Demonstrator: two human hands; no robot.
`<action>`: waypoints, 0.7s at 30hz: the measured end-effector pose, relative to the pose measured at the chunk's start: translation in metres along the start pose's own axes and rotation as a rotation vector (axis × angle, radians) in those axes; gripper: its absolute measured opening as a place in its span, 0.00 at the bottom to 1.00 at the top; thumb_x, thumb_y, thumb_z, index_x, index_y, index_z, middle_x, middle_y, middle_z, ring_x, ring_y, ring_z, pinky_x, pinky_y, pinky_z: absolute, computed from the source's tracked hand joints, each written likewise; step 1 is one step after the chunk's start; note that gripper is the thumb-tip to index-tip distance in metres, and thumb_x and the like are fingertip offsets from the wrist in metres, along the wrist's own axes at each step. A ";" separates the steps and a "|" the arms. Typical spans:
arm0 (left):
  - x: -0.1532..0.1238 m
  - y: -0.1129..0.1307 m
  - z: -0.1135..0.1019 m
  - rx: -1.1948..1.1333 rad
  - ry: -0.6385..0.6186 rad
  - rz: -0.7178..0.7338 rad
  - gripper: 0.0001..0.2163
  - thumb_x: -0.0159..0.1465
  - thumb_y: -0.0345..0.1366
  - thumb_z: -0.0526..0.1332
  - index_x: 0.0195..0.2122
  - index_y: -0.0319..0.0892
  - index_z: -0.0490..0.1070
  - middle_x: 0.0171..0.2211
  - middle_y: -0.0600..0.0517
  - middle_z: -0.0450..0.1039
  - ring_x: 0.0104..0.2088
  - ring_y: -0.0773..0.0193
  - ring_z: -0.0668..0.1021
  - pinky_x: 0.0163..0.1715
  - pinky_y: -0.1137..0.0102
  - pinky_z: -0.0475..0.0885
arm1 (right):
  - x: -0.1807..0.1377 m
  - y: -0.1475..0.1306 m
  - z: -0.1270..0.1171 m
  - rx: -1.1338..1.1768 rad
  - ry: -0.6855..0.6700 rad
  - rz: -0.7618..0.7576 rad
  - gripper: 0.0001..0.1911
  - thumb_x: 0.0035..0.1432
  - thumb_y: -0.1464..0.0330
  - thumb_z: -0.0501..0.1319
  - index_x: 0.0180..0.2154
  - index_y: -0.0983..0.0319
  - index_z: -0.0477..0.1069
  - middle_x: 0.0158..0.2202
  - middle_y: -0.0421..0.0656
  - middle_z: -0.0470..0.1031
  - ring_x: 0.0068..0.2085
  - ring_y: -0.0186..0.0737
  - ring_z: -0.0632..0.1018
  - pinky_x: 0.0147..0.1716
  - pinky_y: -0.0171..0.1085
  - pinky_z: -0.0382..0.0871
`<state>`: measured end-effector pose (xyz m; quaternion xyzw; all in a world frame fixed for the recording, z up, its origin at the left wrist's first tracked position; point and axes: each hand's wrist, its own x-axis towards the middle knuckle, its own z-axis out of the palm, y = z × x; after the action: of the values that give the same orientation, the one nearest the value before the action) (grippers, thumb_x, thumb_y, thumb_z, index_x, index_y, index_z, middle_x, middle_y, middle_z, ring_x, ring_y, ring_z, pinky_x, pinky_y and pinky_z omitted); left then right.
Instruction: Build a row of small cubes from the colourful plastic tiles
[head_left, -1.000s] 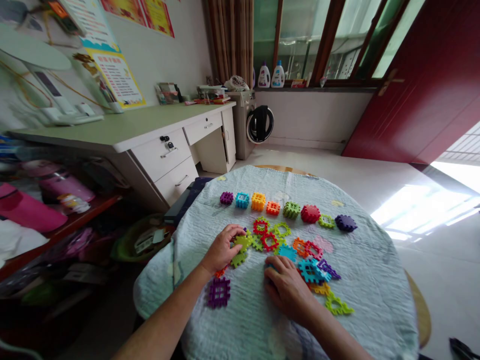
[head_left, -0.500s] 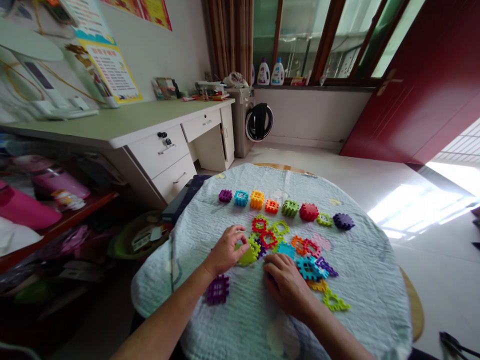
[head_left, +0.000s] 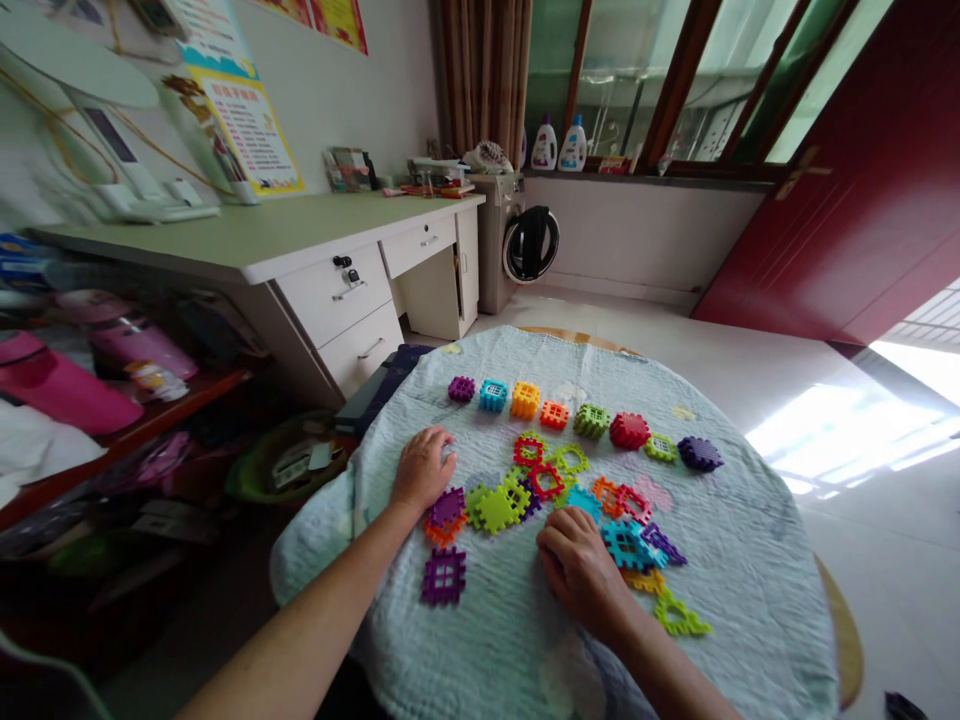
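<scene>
My left hand [head_left: 424,468] lies on the cloth at the left of the toy pieces, thumb apart from the fingers and nothing seen in it. Just below it, a solid purple square piece [head_left: 448,508] overlaps an orange piece [head_left: 444,533]. A purple window-shaped piece [head_left: 444,577] lies nearer me. My right hand [head_left: 577,555] rests with curled fingers beside a light blue piece [head_left: 583,500]; whatever is under the fingers is hidden. Between the hands is a lime-green piece [head_left: 496,510]. Right of my right hand lies a blue window piece [head_left: 628,545].
Stacked pieces form a row across the far side, among them a yellow stack [head_left: 526,400] and a red stack [head_left: 629,430]. Red frame pieces [head_left: 546,482] and others lie loosely mid-table. A pale cloth [head_left: 495,660] covers the round table. A desk [head_left: 300,235] stands left.
My left hand has moved left, away from the lime-green piece, uncovering the purple and orange pieces. My right hand stays near the light blue piece, its fingers more curled. The view has shifted slightly.
</scene>
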<state>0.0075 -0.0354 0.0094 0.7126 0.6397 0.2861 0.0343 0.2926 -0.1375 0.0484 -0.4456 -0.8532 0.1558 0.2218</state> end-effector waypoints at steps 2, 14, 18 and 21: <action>-0.001 0.002 -0.001 -0.001 0.004 0.000 0.07 0.59 0.34 0.59 0.39 0.44 0.71 0.47 0.45 0.73 0.51 0.52 0.74 0.55 0.57 0.67 | 0.002 0.000 0.002 -0.008 0.024 -0.005 0.11 0.64 0.74 0.53 0.31 0.60 0.71 0.35 0.44 0.72 0.41 0.41 0.69 0.45 0.42 0.63; 0.000 0.007 -0.005 -0.016 0.006 -0.032 0.04 0.60 0.33 0.59 0.36 0.43 0.70 0.43 0.46 0.74 0.49 0.54 0.74 0.54 0.59 0.67 | 0.044 -0.022 0.026 -0.126 -0.161 -0.005 0.35 0.55 0.77 0.56 0.64 0.58 0.60 0.67 0.45 0.61 0.68 0.54 0.52 0.65 0.57 0.44; 0.000 0.010 -0.007 -0.015 0.001 -0.038 0.04 0.59 0.32 0.59 0.36 0.43 0.70 0.42 0.46 0.74 0.48 0.54 0.74 0.53 0.59 0.67 | 0.057 -0.030 0.027 -0.136 -0.172 0.040 0.33 0.55 0.79 0.55 0.61 0.54 0.63 0.58 0.44 0.71 0.63 0.52 0.61 0.64 0.55 0.45; 0.000 0.011 -0.009 -0.018 -0.007 -0.036 0.04 0.59 0.32 0.59 0.36 0.43 0.69 0.41 0.46 0.73 0.47 0.54 0.74 0.52 0.59 0.68 | 0.054 -0.044 0.022 -0.094 -0.169 0.076 0.30 0.52 0.74 0.62 0.58 0.54 0.66 0.52 0.46 0.73 0.57 0.52 0.66 0.60 0.52 0.54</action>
<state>0.0131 -0.0400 0.0209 0.7015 0.6498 0.2886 0.0481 0.2236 -0.1189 0.0630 -0.4728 -0.8578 0.1609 0.1216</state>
